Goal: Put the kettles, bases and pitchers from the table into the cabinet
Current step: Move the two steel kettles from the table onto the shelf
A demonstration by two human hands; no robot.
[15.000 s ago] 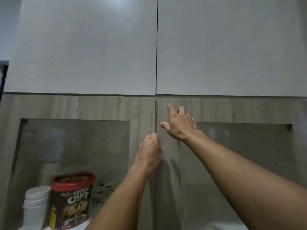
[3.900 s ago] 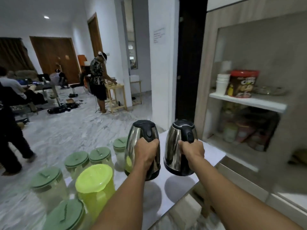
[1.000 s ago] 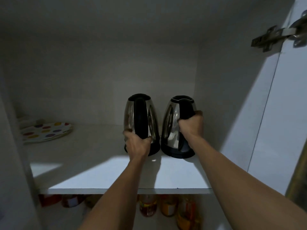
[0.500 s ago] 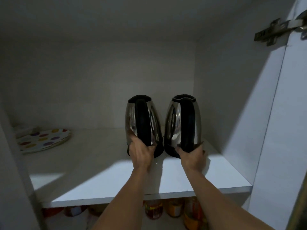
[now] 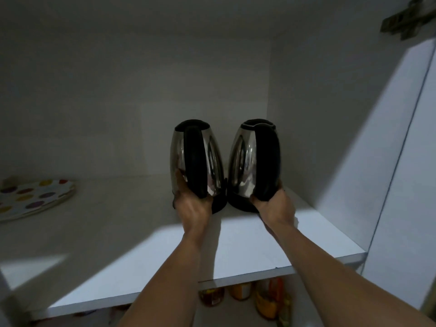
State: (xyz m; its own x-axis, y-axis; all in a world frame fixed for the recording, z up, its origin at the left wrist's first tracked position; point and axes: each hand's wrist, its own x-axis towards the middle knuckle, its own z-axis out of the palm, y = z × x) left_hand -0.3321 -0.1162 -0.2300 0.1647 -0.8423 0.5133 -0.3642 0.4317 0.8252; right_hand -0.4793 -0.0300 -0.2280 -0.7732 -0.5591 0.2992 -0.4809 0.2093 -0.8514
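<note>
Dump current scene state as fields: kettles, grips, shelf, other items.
left kettle: upright on the cabinet shelf, handle toward camera
right kettle: upright beside it, on its right
left grip: holds left kettle low
right grip: holds right kettle low, at the handle
spotted plate: far left on same shelf
jars: on the level below

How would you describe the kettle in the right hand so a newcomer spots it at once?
In the cabinet, find the white shelf above the jars. Two steel kettles stand side by side toward its right end; take the right kettle, nearer the side wall, gripped low by the right hand. Unlike the left kettle, its lid edge shows a bright metal rim.
</note>
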